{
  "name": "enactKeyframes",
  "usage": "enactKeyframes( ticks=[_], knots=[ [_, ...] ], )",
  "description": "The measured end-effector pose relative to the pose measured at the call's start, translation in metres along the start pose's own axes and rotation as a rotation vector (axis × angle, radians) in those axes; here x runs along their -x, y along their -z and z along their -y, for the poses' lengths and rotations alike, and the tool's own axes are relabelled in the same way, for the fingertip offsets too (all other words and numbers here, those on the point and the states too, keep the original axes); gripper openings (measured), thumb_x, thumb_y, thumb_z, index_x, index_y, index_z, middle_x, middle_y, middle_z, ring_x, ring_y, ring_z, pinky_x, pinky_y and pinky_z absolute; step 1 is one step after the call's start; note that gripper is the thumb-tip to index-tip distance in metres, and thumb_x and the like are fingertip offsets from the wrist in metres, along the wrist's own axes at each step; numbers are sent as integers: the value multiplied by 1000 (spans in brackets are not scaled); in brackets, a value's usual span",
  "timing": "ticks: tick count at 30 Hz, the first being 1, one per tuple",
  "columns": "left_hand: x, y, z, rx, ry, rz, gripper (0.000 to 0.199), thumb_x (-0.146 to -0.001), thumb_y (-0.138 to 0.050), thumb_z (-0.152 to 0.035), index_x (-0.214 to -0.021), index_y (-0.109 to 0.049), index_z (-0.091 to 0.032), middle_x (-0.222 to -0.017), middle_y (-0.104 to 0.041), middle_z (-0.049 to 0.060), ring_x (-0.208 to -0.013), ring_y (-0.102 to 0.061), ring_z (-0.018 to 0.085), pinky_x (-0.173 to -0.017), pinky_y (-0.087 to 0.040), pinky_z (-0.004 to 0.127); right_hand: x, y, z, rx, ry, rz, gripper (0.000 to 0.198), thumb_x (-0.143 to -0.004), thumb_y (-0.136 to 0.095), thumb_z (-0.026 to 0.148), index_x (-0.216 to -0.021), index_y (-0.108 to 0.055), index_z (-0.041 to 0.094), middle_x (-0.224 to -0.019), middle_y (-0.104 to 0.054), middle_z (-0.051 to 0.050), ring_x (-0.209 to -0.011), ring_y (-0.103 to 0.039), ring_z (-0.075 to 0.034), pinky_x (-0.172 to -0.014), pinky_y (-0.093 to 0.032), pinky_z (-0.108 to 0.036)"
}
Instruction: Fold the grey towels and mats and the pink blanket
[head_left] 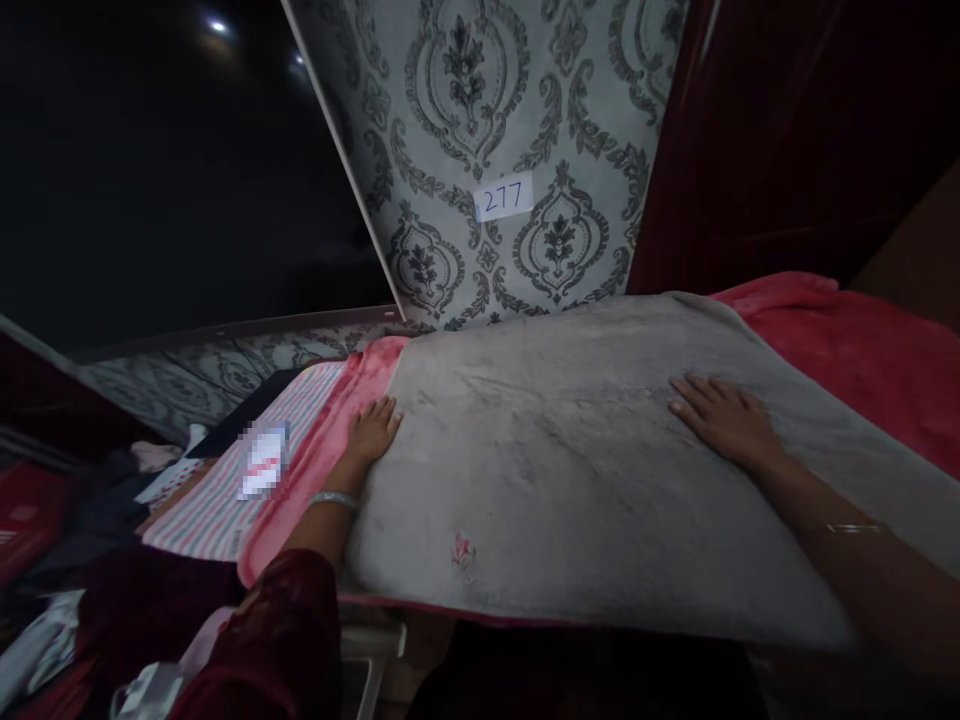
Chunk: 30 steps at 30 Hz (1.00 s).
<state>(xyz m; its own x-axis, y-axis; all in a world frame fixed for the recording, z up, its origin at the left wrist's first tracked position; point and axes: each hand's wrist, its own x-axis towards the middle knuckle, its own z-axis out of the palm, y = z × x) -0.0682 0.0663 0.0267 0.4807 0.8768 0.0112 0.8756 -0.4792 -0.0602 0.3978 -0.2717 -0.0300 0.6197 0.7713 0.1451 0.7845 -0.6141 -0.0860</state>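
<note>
A plush blanket (pixel 540 480), grey on its upper face and pinkish red at its edges, lies spread before me with faint creases and a small red mark near the front. My left hand (pixel 373 430) rests flat at the blanket's left side, close to the pink border. Further right, my right hand (pixel 724 415) lies palm down on the grey face with its fingers spread. Neither hand grips anything. A red part of the blanket (pixel 862 350) lies bunched at the far right.
A striped cloth (pixel 210 500) with a blurred white rectangle on it lies at the left. Behind stand a large dark screen (pixel 187 180) and a patterned wall with a paper label (pixel 504 197) reading 277. Clothes (pixel 97 510) pile up at lower left, near a white stool (pixel 373 640).
</note>
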Motion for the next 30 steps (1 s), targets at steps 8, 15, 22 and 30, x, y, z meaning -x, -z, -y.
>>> enactKeyframes(
  ticks=[8, 15, 22, 30],
  knots=[
    [15, 16, -66, -17, -240, -37, 57, -102, -33, -47, -153, -42, -22, -165, -32, 11, -154, -22, 30, -122, -20, 55, 0, 0, 0, 4, -1, 15, 69, -98, -19, 51, -158, -35, 21, -164, -32, -9, -149, -29, -33, -119, -23, -53],
    [25, -7, -105, 63, -440, -11, 65, -102, -31, -53, -159, -29, -21, -167, -25, 10, -155, -19, 25, -125, -17, 51, -2, -3, -1, 33, -4, -3, 73, -97, -14, 53, -157, -38, 19, -163, -33, -10, -148, -31, -32, -118, -26, -52],
    [25, -14, -100, 55, -353, -71, 66, -102, -33, -55, -157, -34, -19, -165, -29, 12, -154, -23, 26, -124, -20, 49, -3, -6, -2, 64, -6, -6, 72, -97, -13, 52, -158, -37, 22, -164, -32, -6, -149, -30, -29, -119, -26, -49],
    [14, -10, -74, 11, -28, -88, 62, -103, -30, -50, -154, -40, -16, -163, -34, 15, -152, -28, 29, -121, -25, 52, -4, -8, -4, 61, -8, 2, 66, -100, -16, 49, -159, -35, 24, -164, -30, -5, -149, -30, -28, -118, -28, -51]
  ],
)
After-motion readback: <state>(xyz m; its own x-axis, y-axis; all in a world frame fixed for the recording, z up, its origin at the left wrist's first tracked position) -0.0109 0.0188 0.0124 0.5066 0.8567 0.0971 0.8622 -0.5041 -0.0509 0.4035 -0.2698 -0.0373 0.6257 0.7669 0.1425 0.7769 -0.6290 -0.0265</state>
